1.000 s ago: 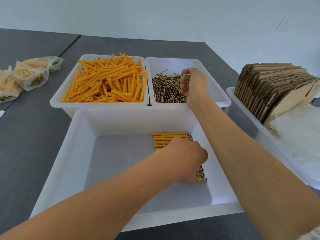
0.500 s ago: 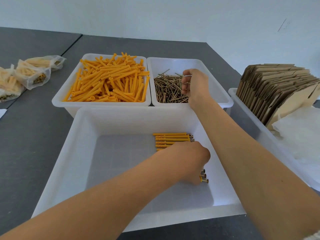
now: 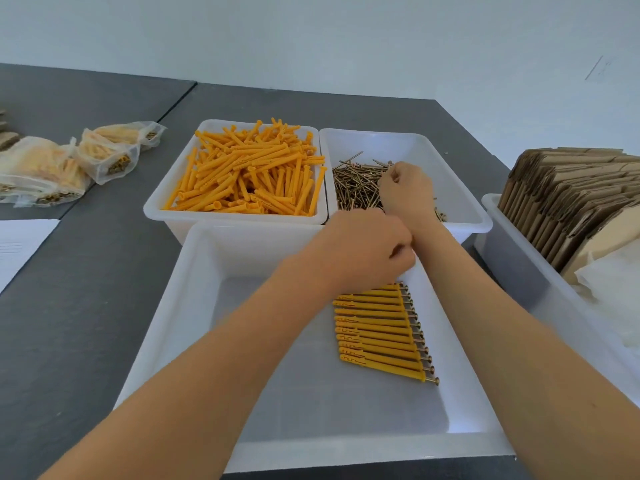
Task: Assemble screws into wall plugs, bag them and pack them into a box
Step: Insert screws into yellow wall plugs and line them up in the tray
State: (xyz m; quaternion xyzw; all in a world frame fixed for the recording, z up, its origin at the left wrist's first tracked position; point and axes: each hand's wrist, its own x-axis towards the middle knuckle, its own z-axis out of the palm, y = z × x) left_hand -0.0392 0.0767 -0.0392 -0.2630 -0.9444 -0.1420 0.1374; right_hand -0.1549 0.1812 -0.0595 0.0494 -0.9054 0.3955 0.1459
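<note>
Screws (image 3: 356,188) were heaped in the far right tub (image 3: 460,188), where the right hand (image 3: 405,190) was curled over them, its grasp not discernible. The left hand (image 3: 367,249) was held fisted above plugged screws (image 3: 381,332) rowed in the near tub (image 3: 194,306).

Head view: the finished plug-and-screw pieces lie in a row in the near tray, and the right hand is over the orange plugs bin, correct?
Not quite. In the head view the right hand is over the screws bin, not the orange plugs bin. The finished pieces do lie in a row in the near tray.
</note>
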